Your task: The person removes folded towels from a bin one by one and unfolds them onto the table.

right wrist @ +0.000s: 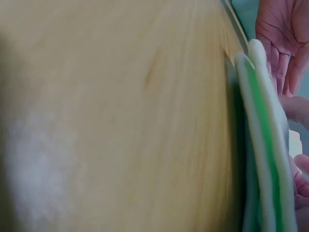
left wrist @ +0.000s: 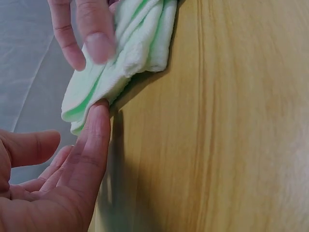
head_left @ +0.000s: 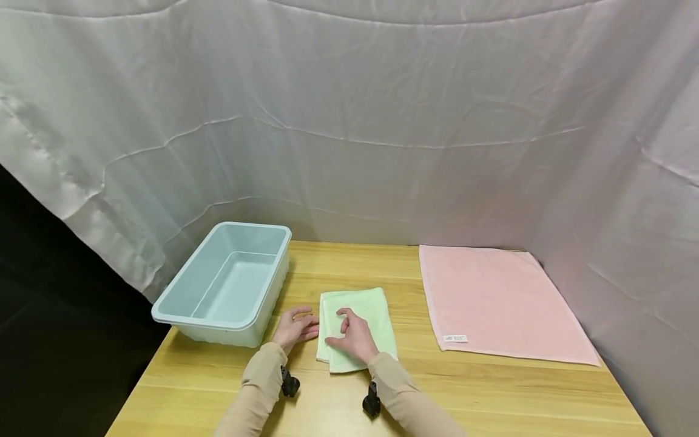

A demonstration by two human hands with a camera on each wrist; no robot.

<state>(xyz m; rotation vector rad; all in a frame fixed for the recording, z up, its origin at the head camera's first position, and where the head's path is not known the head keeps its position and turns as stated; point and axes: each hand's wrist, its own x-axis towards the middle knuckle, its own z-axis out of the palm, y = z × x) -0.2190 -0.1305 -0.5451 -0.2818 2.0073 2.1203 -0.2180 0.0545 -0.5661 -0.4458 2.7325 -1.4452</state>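
A folded pale green towel (head_left: 377, 312) lies on the wooden table in front of the person, its layers showing along the edge in the right wrist view. At its left edge is the left hand (head_left: 293, 329), fingers extended; in the left wrist view its fingertip touches the towel's folded side. Over the towel is the right hand (head_left: 357, 341), thumb and index finger spread apart with no cloth visible between them. Whether the right hand's other fingers touch the cloth cannot be made out.
A light blue plastic basin (head_left: 267, 303) stands at the left of the table. On the right a pink towel (head_left: 502, 303) is spread flat, with a white label at its near left corner. Pale grey curtains (head_left: 382, 121) hang behind the wooden table (head_left: 508, 400).
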